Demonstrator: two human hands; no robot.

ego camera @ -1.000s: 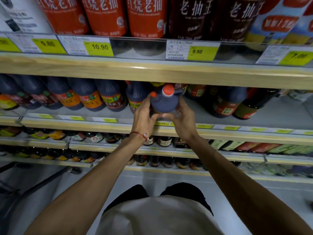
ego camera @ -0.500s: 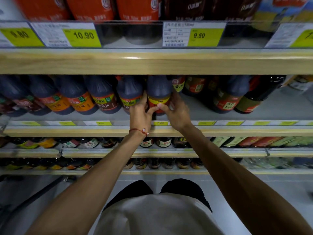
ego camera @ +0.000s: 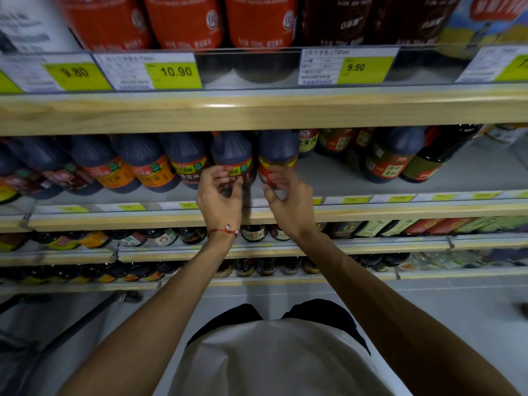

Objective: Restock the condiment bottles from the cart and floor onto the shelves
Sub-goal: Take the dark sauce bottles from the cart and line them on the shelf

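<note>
Two bottles at shelf (ego camera: 371, 215) front: left hand (ego camera: 218, 200) half-curled, fingertips on dark bottle (ego camera: 232, 151) label, not wrapped; right hand (ego camera: 290, 201) blurred at neighbouring bottle (ego camera: 278, 147), grip unclear. Best: push flush, labels forward.

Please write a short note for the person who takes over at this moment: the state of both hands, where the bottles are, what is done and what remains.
Left hand: fingers curled at the label of a dark bottle on the shelf; I cannot tell whether it grips.
Right hand: blurred, at the next bottle to the right; grip also unclear.
Done: both bottles stand upright in the front row.
Left: there is free shelf space to the right of them, so probably fetch more bottles. Cart and floor stock are not in view.
</note>
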